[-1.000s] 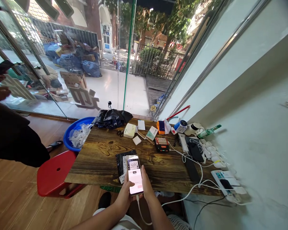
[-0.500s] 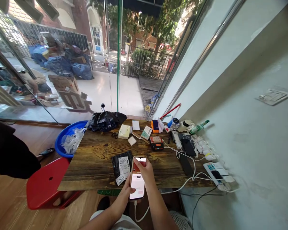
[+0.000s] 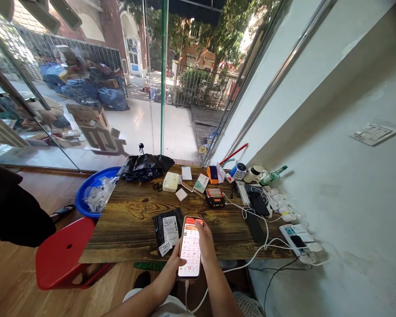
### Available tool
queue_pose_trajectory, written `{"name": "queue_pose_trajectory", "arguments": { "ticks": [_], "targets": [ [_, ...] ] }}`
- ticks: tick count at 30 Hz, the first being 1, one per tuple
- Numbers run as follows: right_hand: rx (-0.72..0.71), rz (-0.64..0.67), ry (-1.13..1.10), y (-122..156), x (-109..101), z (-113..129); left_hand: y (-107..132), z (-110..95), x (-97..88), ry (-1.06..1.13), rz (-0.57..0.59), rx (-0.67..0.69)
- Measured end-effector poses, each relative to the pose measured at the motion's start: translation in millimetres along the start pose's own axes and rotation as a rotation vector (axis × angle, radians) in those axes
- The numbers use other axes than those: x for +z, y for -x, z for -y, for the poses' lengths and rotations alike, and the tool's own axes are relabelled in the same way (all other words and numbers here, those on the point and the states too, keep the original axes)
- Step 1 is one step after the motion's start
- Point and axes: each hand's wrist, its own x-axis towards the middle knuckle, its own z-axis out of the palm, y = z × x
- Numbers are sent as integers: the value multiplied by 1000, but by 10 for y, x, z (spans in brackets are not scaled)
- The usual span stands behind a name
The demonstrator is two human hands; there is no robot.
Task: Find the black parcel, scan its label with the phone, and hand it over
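A smartphone (image 3: 190,248) with a lit screen of red banner and small icons is held upright at the table's near edge, a white cable plugged into its bottom. My left hand (image 3: 174,269) grips its left side, thumb on the lower screen. Around the right side is my right hand (image 3: 206,241), its thumb over the top right of the screen; its other fingers are mostly hidden behind the phone. Just left of the phone lies a black plastic parcel (image 3: 159,229) with a white label and a tag reading 3022.
On the wooden table (image 3: 125,229) stand a small black-and-orange printer (image 3: 215,198), scissors (image 3: 158,186), a black plastic bag (image 3: 147,167) and a green bottle (image 3: 273,175). White cables cross the right side. A blue basin (image 3: 82,185) and red stool (image 3: 62,251) stand left, near another person's dark clothing (image 3: 13,207).
The phone screen has switched from a mostly pale page to a red-topped page of icons. My right thumb has shifted from the upper left to the upper right of the screen.
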Motion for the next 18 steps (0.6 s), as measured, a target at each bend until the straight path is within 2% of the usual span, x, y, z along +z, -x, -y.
{"name": "queue_pose_trajectory", "arguments": {
  "ticks": [5,13,18],
  "targets": [
    [10,29,-4,27,-102,-57,-2,12,26,-10,10,-9],
    [53,342,82,278,-490,-260,34,-104,77,62,-27,-102],
    [51,396,7,401,-548,-320,41,-145,82,73,19,-66]
  ]
}}
